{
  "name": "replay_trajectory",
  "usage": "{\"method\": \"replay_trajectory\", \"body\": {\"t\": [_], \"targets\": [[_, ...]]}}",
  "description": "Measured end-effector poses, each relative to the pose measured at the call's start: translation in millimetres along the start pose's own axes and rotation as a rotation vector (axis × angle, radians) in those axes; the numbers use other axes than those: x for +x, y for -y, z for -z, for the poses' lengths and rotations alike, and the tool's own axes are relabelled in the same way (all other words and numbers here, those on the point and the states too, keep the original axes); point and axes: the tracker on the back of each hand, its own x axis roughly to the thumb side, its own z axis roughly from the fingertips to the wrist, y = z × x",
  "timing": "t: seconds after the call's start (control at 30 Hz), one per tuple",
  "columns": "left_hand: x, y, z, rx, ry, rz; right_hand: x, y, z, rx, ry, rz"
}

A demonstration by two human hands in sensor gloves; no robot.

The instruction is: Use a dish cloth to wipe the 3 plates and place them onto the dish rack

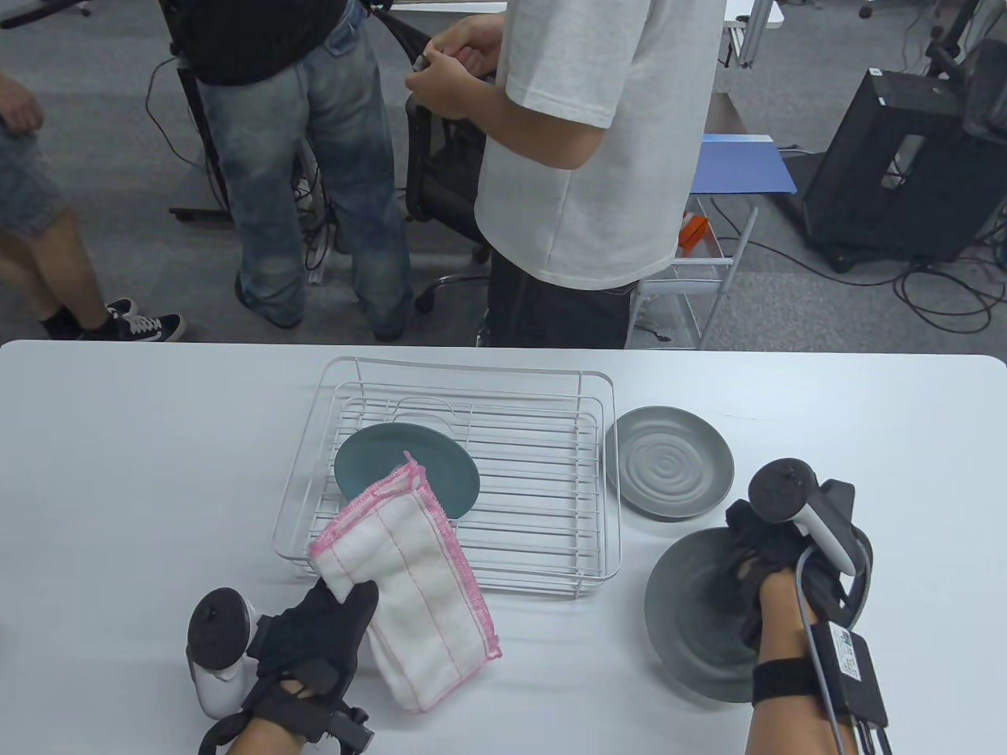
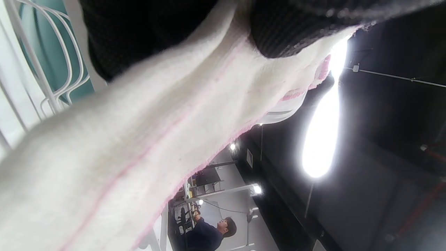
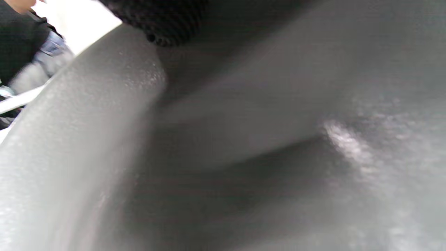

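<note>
My left hand point(image 1: 334, 621) grips a white dish cloth with pink edging point(image 1: 417, 578), lifted at the front left corner of the wire dish rack point(image 1: 586, 472). The cloth point(image 2: 139, 139) fills the left wrist view. A teal plate point(image 1: 393, 464) lies in the rack's left half, partly behind the cloth. My right hand point(image 1: 755, 566) holds a dark grey plate point(image 1: 688, 621) by its right rim, tilted up near the table's front right. That plate point(image 3: 244, 139) fills the right wrist view. A second grey plate point(image 1: 669, 460) with ripple rings lies flat right of the rack.
Two people point(image 1: 582, 157) stand just beyond the table's far edge point(image 1: 503, 344), behind the rack. A third person's leg shows at far left.
</note>
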Motion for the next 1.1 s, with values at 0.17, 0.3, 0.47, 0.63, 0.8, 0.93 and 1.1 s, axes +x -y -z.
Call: {"method": "replay_trajectory", "body": {"t": [0.17, 0.3, 0.47, 0.63, 0.8, 0.93, 1.1], "targets": [[6, -2, -3, 0.045, 0.033, 0.074, 24, 6, -37, -0.025, 0.207, 0.297], [11, -6, -6, 0.11, 0.063, 0.157, 55, -8, -63, 0.031, 0.358, 0.442], [21, -13, -10, 0.19, 0.117, 0.247, 95, -45, -82, 0.102, 0.462, 0.582], [41, -18, -19, 0.289, 0.241, 0.447, 128, -95, -95, 0.111, 0.392, 0.814], [58, 5, -24, 0.211, 0.361, 0.729, 140, -139, -96, 0.163, 0.377, 0.986], [59, 35, -21, 0.048, 0.398, 1.006, 139, -156, -94, 0.257, 0.422, 1.111], [48, 67, -16, -0.136, 0.328, 1.223, 136, -157, -97, 0.233, 0.465, 1.188]]}}
